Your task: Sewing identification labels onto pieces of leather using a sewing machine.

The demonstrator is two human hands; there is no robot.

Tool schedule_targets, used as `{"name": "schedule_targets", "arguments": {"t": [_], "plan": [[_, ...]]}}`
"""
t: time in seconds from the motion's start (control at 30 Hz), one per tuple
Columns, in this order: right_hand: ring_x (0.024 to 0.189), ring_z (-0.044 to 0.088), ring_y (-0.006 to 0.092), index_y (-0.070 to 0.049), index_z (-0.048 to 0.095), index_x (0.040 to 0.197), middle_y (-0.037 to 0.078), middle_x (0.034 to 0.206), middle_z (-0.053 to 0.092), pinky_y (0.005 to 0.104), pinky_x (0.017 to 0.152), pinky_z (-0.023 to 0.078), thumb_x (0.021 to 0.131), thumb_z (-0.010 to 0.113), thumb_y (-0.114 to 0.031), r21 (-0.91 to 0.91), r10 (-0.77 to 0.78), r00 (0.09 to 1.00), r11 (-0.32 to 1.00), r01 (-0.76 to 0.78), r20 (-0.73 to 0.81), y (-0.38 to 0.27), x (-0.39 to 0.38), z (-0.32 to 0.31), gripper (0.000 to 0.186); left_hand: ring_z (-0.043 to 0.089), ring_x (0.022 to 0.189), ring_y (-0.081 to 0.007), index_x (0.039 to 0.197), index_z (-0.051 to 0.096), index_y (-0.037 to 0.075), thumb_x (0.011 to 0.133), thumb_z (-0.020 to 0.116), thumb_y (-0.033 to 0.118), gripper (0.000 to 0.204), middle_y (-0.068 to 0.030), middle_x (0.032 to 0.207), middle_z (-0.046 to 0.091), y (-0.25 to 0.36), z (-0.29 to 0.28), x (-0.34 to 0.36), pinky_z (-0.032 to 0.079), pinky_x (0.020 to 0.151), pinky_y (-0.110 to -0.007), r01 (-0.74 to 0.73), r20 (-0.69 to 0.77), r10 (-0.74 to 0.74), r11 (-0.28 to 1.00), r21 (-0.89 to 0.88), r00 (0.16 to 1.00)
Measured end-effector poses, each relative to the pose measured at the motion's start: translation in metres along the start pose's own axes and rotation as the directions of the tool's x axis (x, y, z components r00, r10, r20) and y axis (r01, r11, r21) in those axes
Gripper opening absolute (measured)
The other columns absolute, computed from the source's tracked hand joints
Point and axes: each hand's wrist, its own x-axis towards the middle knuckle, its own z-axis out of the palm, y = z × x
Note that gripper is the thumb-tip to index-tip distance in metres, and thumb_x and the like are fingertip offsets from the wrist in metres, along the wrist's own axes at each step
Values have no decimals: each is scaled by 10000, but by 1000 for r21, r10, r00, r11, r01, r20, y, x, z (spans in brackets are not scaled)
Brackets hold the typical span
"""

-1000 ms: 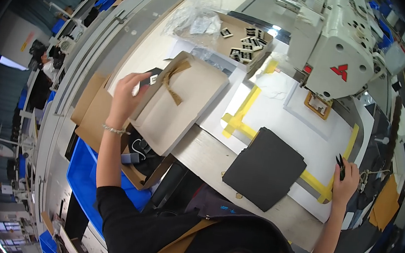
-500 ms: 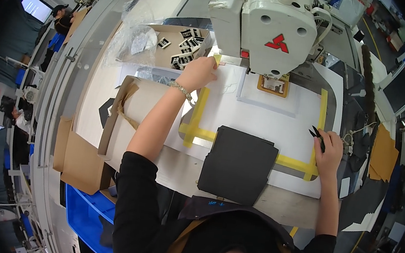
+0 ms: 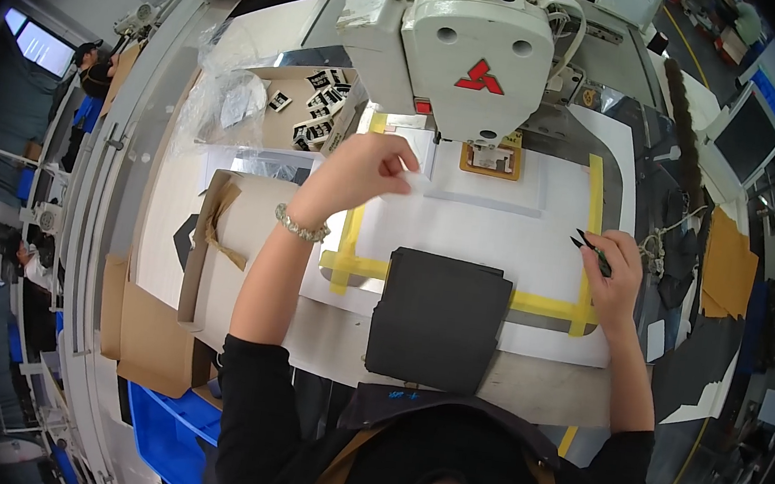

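My left hand (image 3: 366, 175), a beaded bracelet (image 3: 302, 224) at its wrist, hovers over the white sheet (image 3: 465, 236) by the left corner of a raised pale panel (image 3: 484, 194). Its fingers and thumb are bent toward each other as in a pinch; I cannot make out what is between them. At the right strip of yellow tape (image 3: 593, 208), my right hand (image 3: 615, 273) holds small black thread snips (image 3: 594, 253), their two tips apart and pointing up and left. A brown-framed piece (image 3: 490, 160) lies under the head of a large white sewing machine (image 3: 471, 51).
A stack of black sheets (image 3: 439, 320) lies at the table's front. On the left are a carton of small black-and-white pieces (image 3: 316, 110), crumpled clear plastic (image 3: 227, 95) and a cardboard tray (image 3: 255, 270). A blue bin (image 3: 166, 427) stands below. Brown sheets (image 3: 729, 267) lie right.
My left hand has moved right and nearer, from the upper left tape corner to the panel's corner. My right hand still holds the snips in nearly the same place. The whole view has shifted slightly.
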Motion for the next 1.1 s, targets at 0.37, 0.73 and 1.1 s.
{"name": "schedule_targets", "arguments": {"t": [0.37, 0.73, 1.1], "plan": [[549, 441, 18, -20, 662, 899, -34, 674, 561, 201, 507, 343, 865, 713, -96, 648, 205, 729, 347, -678, 653, -60, 54, 43, 98, 631, 656, -175, 981, 629, 33, 743, 784, 73, 287, -61, 691, 665, 66, 44, 5, 480, 623, -301, -192, 121, 230, 946, -263, 966], [817, 546, 164, -104, 701, 893, -18, 966, 687, 318, 743, 420, 728, 751, -64, 105, -229, 971, 970, 221, 66, -18, 65, 65, 177, 699, 815, -215, 916, 699, 60, 844, 687, 100, 84, -80, 1015, 711, 4, 91, 24, 573, 711, -288, -599, -59, 614, 784, 160, 787], [972, 510, 162, -98, 651, 1161, -15, 1214, 626, 333, 830, 360, 838, 689, -337, -114, -353, 911, 917, 382, 216, -17, 53, 75, 404, 502, 1251, -323, 1361, 492, 34, 902, 635, 232, 520, -162, 1381, 505, -17, 94, 39, 380, 1090, -427, -569, 148, 562, 719, 400, 814]]}}
